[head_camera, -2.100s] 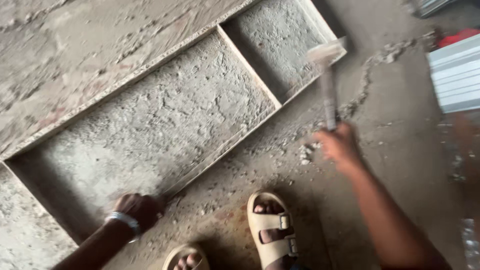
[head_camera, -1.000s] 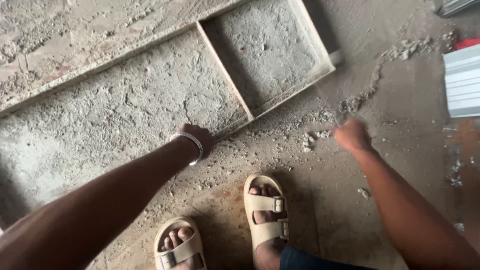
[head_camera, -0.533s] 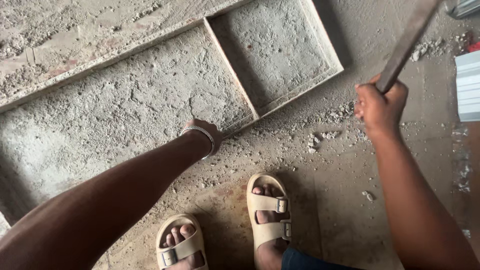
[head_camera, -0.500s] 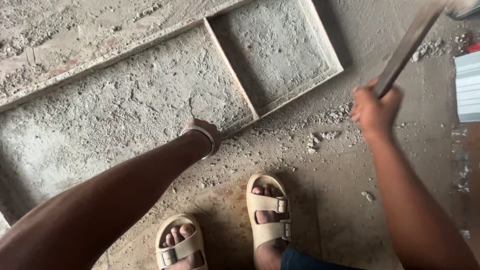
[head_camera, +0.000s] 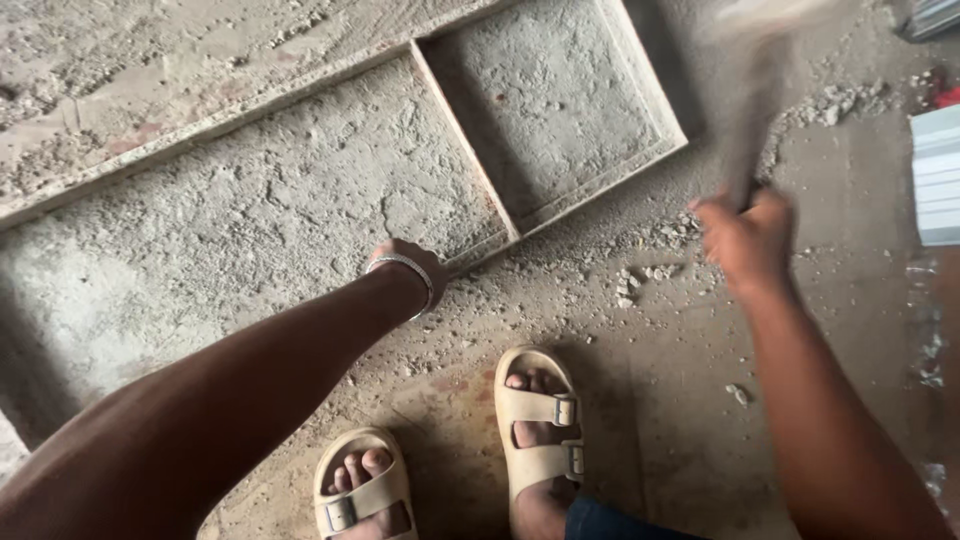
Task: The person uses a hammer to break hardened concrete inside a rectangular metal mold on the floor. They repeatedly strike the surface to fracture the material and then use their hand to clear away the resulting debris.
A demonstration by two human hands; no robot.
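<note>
My right hand [head_camera: 748,238] is shut on the handle of a hammer [head_camera: 752,110], which is blurred by motion and points up toward the top edge. My left hand [head_camera: 412,262], with a metal bangle on its wrist, rests on the near rim of a long metal mould frame [head_camera: 480,180] filled with rough grey concrete. A cross bar splits the frame into a long section and a smaller square section [head_camera: 545,100]. The hammer hangs above the floor just right of the frame's right corner.
Concrete crumbs [head_camera: 650,275] lie on the dusty floor near the frame's corner. My two feet in beige sandals [head_camera: 540,420] stand below. Pale stacked sheets [head_camera: 938,175] sit at the right edge. A second concrete slab [head_camera: 150,70] lies beyond the frame.
My left hand moved right along the frame's near rim. My right hand swung the hammer off the frame's corner, raised it, and it is now blurred in mid swing.
</note>
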